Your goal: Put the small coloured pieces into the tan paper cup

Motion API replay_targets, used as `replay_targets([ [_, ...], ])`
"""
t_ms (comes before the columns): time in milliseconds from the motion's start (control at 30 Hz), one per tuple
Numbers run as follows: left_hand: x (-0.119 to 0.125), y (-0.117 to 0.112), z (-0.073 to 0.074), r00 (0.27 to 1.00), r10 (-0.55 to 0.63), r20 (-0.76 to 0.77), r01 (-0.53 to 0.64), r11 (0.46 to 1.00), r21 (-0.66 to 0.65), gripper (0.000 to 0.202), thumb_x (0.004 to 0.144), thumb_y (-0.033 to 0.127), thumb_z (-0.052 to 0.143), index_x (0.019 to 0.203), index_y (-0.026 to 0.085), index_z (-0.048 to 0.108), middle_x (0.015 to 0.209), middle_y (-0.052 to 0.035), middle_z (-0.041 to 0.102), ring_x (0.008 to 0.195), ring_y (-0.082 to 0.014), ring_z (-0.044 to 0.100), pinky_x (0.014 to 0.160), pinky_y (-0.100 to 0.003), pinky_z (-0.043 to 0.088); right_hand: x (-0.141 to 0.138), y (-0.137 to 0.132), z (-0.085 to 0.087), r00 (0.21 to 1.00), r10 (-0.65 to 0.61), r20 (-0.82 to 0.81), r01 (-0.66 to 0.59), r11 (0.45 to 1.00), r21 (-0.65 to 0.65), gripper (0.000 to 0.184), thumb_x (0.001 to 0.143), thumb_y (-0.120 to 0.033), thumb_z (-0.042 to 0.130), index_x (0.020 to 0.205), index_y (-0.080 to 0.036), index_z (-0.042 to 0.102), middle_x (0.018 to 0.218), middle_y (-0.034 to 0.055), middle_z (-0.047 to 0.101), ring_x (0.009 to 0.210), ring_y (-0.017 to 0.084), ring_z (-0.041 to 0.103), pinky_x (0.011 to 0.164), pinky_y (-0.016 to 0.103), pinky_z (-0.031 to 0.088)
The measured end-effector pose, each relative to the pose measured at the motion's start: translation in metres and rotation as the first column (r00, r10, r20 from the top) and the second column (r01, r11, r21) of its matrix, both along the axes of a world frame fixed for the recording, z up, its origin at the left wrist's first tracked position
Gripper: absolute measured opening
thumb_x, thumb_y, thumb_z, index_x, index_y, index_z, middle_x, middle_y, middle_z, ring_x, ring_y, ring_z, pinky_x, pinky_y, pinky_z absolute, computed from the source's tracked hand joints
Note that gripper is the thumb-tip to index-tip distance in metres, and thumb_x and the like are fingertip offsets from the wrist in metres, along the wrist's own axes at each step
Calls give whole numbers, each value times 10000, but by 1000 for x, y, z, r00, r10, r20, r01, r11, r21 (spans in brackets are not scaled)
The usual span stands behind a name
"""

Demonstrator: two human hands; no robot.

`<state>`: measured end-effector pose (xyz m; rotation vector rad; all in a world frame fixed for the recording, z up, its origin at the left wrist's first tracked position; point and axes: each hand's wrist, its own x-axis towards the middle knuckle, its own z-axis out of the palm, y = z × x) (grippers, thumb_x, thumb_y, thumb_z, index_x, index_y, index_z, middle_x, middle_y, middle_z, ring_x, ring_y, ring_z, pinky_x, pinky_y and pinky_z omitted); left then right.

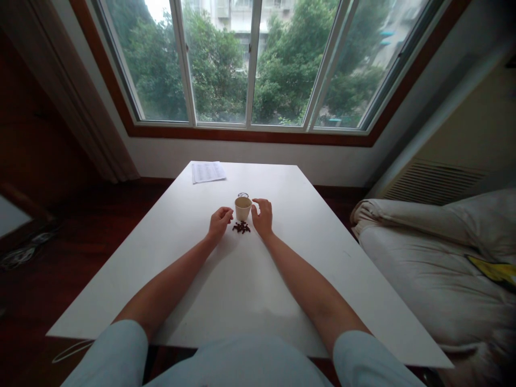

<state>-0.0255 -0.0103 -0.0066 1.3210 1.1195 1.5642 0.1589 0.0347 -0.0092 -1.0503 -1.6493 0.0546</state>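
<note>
A small beige paper cup (242, 207) stands upright near the middle of the white table (282, 279). Just in front of it lies a little heap of dark reddish-brown bits (241, 227). My left hand (220, 221) rests on the table left of the cup, fingers curled and pinched together near the cup's rim; what they hold, if anything, is too small to make out. My right hand (262, 216) is right of the cup, fingers loosely bent beside its wall. A small round dark-rimmed object (243, 194) sits behind the cup.
A printed sheet of paper (208, 172) lies at the table's far left corner. A large window (250, 64) fills the wall beyond. A bed with pale bedding (435, 252) stands to the right. Dark wooden floor (80, 226) lies left of the table.
</note>
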Motion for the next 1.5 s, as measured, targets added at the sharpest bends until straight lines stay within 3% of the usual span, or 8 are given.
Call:
replay_targets([
  [233, 4, -4, 3, 999, 35, -8, -35, 998, 50, 259, 833, 330, 585, 1001, 145, 656, 862, -60, 706, 605, -86, 526, 574, -226, 451, 8, 15, -11, 988, -77, -137, 58, 988, -140, 244, 922, -265, 444, 1065, -180, 623, 1049, 98, 602, 1024, 218, 516, 792, 330, 469],
  [433, 11, -3, 18, 993, -12, -115, 27, 990, 135, 351, 864, 281, 535, 1180, 166, 639, 1069, -83, 724, 524, -60, 489, 523, -226, 454, 3, 16, -10, 988, -54, -145, 33, 989, -141, 224, 907, -251, 451, 1006, -175, 637, 1000, 93, 617, 970, 210, 531, 769, 318, 459],
  [633, 11, 5, 26, 983, -160, -91, 164, 986, 31, 526, 846, 243, 538, 1368, 179, 534, 1292, -116, 639, 522, -49, 506, 486, -221, 459, 2, 18, -11, 987, -48, -151, 26, 990, -142, 216, 901, -254, 449, 940, -176, 646, 932, 83, 625, 893, 203, 533, 759, 316, 450],
  [767, 4, 7, 27, 978, -185, -99, 192, 979, 61, 575, 851, 234, 520, 1422, 198, 460, 1270, -114, 650, 522, -48, 502, 518, -228, 470, 3, 18, -12, 987, -37, -159, 12, 988, -154, 228, 896, -256, 434, 920, -181, 648, 908, 72, 636, 852, 195, 537, 755, 308, 442],
  [900, -8, 6, 23, 977, 14, -211, 16, 990, 140, 411, 844, 223, 510, 1249, 193, 577, 1025, -51, 707, 552, -68, 494, 536, -216, 435, 10, 22, -13, 987, -51, -149, 26, 985, -169, 241, 890, -269, 427, 914, -182, 650, 896, 63, 648, 825, 184, 547, 768, 300, 431],
  [1033, -23, 5, 12, 877, 153, -455, -113, 987, 115, 209, 837, 234, 515, 987, 194, 654, 814, -7, 667, 572, -94, 504, 557, -223, 399, 25, 34, -19, 1000, -6, -19, -1, 934, -356, 217, 863, -282, 463, 861, -200, 663, 757, 20, 640, 700, 164, 535, 681, 277, 399],
  [1267, -27, -1, -1, 566, 0, -824, 42, 999, 28, 110, 805, 255, 582, 820, 222, 686, 810, -21, 657, 687, -141, 549, 649, -261, 396, 39, 42, -26, 922, 356, 152, -210, 790, -576, 139, 780, -275, 570, 794, -199, 686, 702, -10, 640, 664, 136, 532, 628, 242, 368],
  [1500, -27, -2, -3, 479, -10, -877, 79, 996, 31, 90, 777, 282, 624, 833, 216, 653, 844, -23, 632, 729, -153, 549, 661, -264, 395, 36, 33, -21, 853, 499, 150, -319, 728, -607, 162, 747, -264, 569, 806, -190, 700, 723, -20, 621, 671, 118, 515, 614, 219, 357],
])
